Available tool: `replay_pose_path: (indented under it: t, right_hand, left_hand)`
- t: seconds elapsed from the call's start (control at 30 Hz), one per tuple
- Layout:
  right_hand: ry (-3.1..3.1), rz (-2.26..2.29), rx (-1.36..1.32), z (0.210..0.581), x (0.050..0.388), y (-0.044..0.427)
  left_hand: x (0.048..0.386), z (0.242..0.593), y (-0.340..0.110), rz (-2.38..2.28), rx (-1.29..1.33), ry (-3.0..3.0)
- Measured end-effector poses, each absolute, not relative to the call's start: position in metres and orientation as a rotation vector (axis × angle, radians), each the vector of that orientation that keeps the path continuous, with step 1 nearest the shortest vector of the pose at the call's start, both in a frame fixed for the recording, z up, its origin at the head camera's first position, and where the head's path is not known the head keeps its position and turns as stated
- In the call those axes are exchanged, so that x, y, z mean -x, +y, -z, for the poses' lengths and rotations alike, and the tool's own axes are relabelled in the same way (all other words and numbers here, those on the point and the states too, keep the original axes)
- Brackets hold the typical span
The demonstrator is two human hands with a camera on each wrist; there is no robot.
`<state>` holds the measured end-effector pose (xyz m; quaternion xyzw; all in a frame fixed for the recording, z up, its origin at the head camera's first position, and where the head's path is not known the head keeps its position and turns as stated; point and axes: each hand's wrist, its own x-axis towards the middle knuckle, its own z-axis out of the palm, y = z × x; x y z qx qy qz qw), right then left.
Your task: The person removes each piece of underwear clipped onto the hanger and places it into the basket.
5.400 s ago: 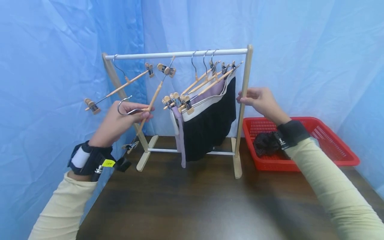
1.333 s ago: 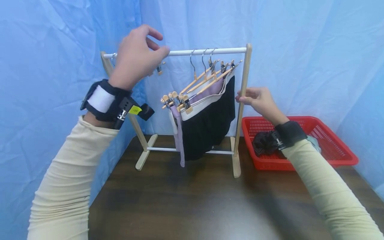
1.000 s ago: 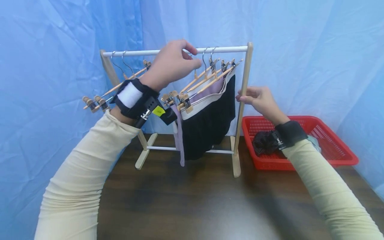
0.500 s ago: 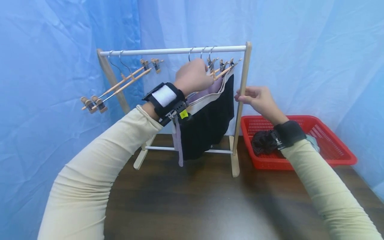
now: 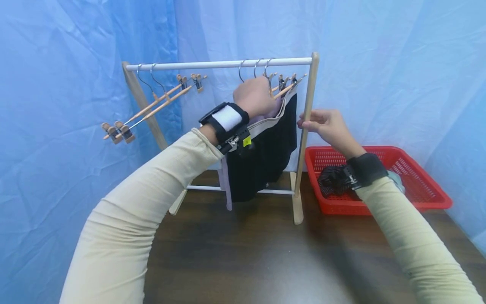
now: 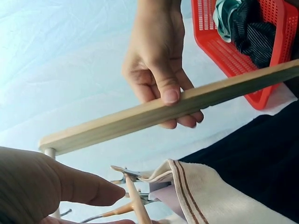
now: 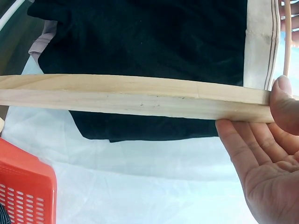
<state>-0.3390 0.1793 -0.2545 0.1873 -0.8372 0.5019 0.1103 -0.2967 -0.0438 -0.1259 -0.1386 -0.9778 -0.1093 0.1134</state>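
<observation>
My left hand [image 5: 255,96] pinches the front wooden clip hanger [image 6: 136,201] near its middle, with the thumb on the bar; the head view hides the fingertips. Clipped below is a black garment [image 5: 262,164] with a striped cream waistband [image 6: 201,186]. Lilac cloth [image 5: 225,177] hangs behind it, on hangers crowded at the rack's right end. My right hand [image 5: 328,126] grips the right wooden post [image 5: 305,131] of the small clothes rack [image 5: 212,65], thumb on one side and fingers on the other.
Two clip hangers [image 5: 152,110] without clothes hang at the rack's left end. A red plastic basket [image 5: 421,198] sits right of the rack, holding dark striped cloth [image 5: 332,179] and pale green cloth [image 5: 396,179]. Blue curtains [image 5: 68,84] surround the dark wooden table [image 5: 243,261].
My left hand let go of a bare hanger, now on the rail at left, and moved right to the hangers with clothes. My right hand has stayed on the post.
</observation>
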Motion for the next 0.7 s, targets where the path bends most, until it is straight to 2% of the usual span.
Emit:
replay_pose_path:
  t: [0.4, 0.7]
  right_hand:
    - [-2.473, -1.480, -0.537, 0.253, 0.340, 0.177]
    - [-2.456, -1.482, -0.559, 0.254, 0.341, 0.176]
  left_hand:
    - [0.316, 0.127, -0.036, 0.319, 0.303, -2.869]
    - [0.318, 0.135, -0.034, 0.305, 0.293, -2.792]
